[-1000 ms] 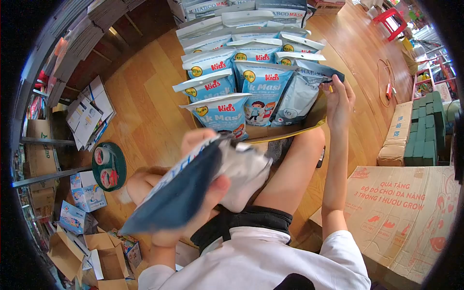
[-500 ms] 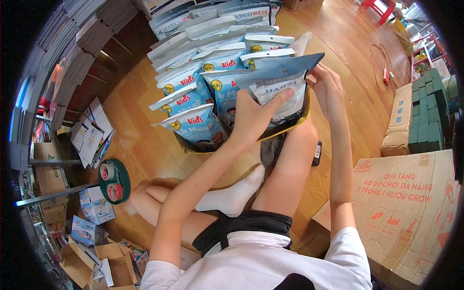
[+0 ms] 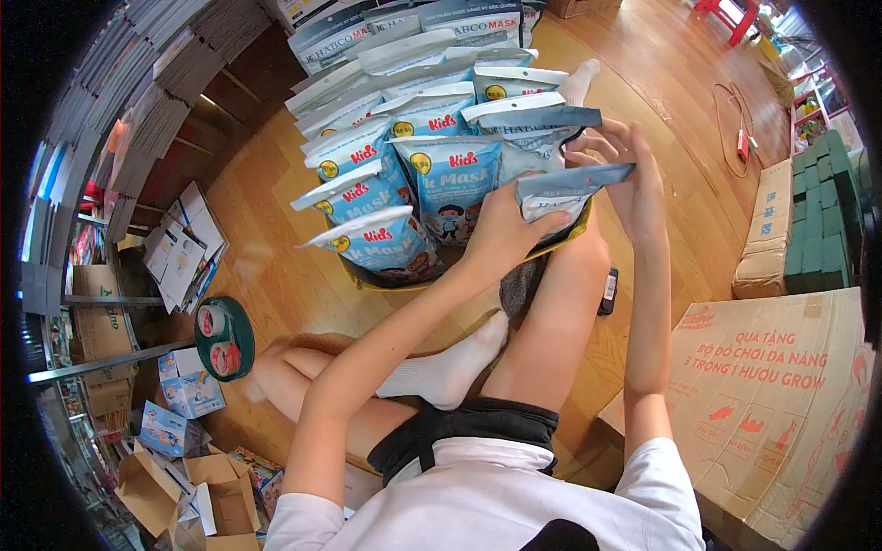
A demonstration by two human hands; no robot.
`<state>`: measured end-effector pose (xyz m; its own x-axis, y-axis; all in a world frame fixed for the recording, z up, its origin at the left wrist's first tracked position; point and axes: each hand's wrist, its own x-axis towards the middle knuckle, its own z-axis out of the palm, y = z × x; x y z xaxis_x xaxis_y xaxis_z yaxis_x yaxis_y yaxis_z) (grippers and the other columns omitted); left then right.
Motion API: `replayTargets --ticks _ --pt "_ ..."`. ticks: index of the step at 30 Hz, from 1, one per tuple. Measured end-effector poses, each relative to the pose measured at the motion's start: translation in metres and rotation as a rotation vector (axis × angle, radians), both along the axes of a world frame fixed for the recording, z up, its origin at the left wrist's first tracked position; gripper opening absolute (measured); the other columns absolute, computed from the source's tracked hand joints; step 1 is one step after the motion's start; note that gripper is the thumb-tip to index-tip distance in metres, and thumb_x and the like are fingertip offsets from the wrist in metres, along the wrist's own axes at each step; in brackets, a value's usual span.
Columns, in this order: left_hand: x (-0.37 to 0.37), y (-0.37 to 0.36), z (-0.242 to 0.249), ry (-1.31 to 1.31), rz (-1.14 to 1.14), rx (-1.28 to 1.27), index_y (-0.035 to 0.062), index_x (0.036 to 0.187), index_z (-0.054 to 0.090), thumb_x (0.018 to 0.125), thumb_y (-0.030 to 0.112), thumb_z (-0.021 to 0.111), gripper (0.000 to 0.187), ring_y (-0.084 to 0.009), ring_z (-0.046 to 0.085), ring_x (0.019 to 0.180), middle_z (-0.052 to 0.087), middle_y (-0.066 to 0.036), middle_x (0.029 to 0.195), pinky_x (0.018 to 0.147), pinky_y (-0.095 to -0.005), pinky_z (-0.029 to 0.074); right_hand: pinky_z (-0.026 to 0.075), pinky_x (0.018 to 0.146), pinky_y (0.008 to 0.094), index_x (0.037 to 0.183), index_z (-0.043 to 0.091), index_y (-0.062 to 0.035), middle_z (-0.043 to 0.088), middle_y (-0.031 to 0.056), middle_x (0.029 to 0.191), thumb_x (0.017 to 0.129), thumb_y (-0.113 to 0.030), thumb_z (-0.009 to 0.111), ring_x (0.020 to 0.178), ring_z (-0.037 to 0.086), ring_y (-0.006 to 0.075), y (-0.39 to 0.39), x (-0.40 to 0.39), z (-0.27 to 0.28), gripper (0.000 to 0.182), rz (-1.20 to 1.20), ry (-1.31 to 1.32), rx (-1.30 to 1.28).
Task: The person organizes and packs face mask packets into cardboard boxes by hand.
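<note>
My left hand [image 3: 503, 230] grips a grey-blue mask packet [image 3: 560, 193] by its left side, thumb across the front. The packet stands low at the front right corner of a yellow-edged box [image 3: 577, 231]. My right hand [image 3: 634, 174] is just right of it, fingers apart and reaching in behind its top edge, with fingertips close to a second grey-blue packet [image 3: 533, 138]. Left of my left hand stand rows of light blue Kids mask packets [image 3: 457, 184], upright and leaning, with one Kids packet [image 3: 381, 246] tilted at the front left.
More Habco mask packets [image 3: 473, 29] stand at the back. A large cardboard carton [image 3: 753, 404] is at the right, beside a phone-like black object [image 3: 608, 292]. On the left are shelves of stacked paper [image 3: 138, 110], a green tray [image 3: 223, 338] and an opened carton [image 3: 216, 496].
My left hand has lowered the grey-blue packet toward the box's front right corner, uncovering another grey-blue packet behind it. My right hand has moved slightly down and its fingers have spread.
</note>
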<state>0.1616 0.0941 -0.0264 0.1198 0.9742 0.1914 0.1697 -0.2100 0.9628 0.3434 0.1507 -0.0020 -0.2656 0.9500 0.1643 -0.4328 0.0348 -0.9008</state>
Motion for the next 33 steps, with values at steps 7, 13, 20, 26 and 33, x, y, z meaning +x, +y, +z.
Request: replayTargets --ticks 7,13,20,26,33 --pt "-0.027 -0.011 0.024 0.445 0.138 0.068 -0.0067 0.098 0.057 0.076 0.030 0.077 0.048 -0.0407 0.064 0.084 0.065 -0.024 0.090 0.075 -0.0440 0.052 0.044 0.091 0.0325 0.128 0.049 0.0002 0.051 0.0122 0.130 0.097 -0.029 0.053 0.112 0.052 0.0180 -0.033 -0.002 0.009 0.043 -0.132 -0.396 0.261" --pt "-0.030 -0.009 0.007 0.541 0.137 0.004 -0.0079 0.097 0.059 0.080 0.036 0.073 0.049 -0.0397 0.065 0.072 0.065 -0.025 0.079 0.064 -0.0448 0.052 0.042 0.073 0.0220 0.118 0.054 -0.0012 0.060 0.0015 0.104 0.086 -0.005 0.068 0.087 0.054 0.0064 -0.032 -0.021 -0.019 0.035 -0.244 -0.475 0.180" --pt "-0.035 -0.057 0.040 0.489 0.249 0.236 -0.0060 0.102 0.056 0.082 0.033 0.071 0.046 -0.0378 0.060 0.088 0.058 -0.022 0.096 0.073 -0.0424 0.050 0.043 0.082 0.0239 0.127 0.049 -0.0040 0.056 0.0069 0.115 0.090 -0.008 0.063 0.099 0.055 0.0116 -0.038 -0.016 -0.023 0.040 -0.370 -0.628 0.226" --pt "-0.129 -0.116 0.028 0.199 0.712 0.584 0.0002 0.126 0.045 0.083 0.023 0.069 0.054 -0.0218 0.048 0.113 0.048 -0.014 0.124 0.094 -0.0369 0.040 0.036 0.100 0.0421 0.140 0.038 -0.0105 0.043 0.0060 0.140 0.098 -0.045 0.044 0.125 0.044 0.0221 -0.049 -0.015 -0.025 0.055 -0.504 -0.558 -0.122" --pt "-0.177 -0.130 -0.031 -0.036 0.388 -0.334 -0.0007 0.149 0.015 0.103 0.038 0.035 0.063 -0.0274 0.019 0.142 0.019 -0.017 0.154 0.114 -0.0350 0.018 0.040 0.100 0.0475 0.138 0.040 -0.0067 0.047 0.0095 0.138 0.099 -0.047 0.038 0.124 0.046 0.0282 -0.046 -0.017 -0.078 0.056 -0.195 -0.170 -0.506"
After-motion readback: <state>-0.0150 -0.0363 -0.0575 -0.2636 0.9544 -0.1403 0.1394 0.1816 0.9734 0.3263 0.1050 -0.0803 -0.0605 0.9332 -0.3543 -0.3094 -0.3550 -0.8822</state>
